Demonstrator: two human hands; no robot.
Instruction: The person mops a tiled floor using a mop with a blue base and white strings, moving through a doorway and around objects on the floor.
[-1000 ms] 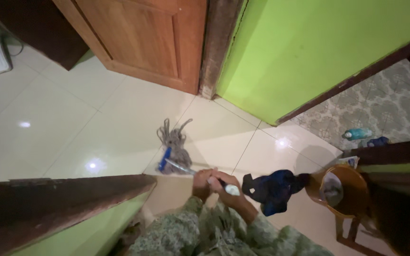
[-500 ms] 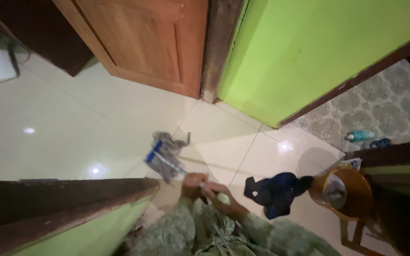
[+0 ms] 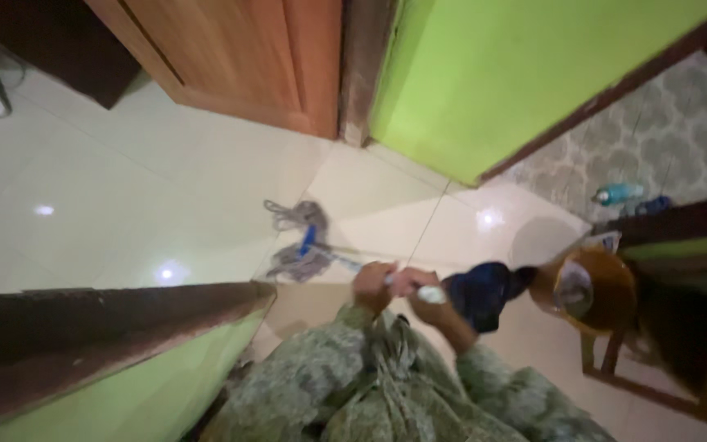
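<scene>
A string mop [image 3: 299, 241] with grey strands and a blue clamp lies spread on the glossy white tile floor [image 3: 124, 196]. Its thin metal handle runs back toward me. My left hand [image 3: 371, 283] grips the handle lower down. My right hand [image 3: 421, 289] grips it just behind, at the pale end cap. Both arms wear green patterned sleeves.
A dark blue cloth [image 3: 484, 293] lies on the floor right of my hands. A brown plastic bucket [image 3: 589, 288] sits on a wooden stool. A wooden door [image 3: 231, 57], a green wall [image 3: 517, 65] and a green low wall [image 3: 108, 360] hem the floor. A bottle [image 3: 618, 193] lies on patterned tiles.
The mop head swung from the left back toward the right and turned. My hands moved up and right with the handle. The view tilted slightly.
</scene>
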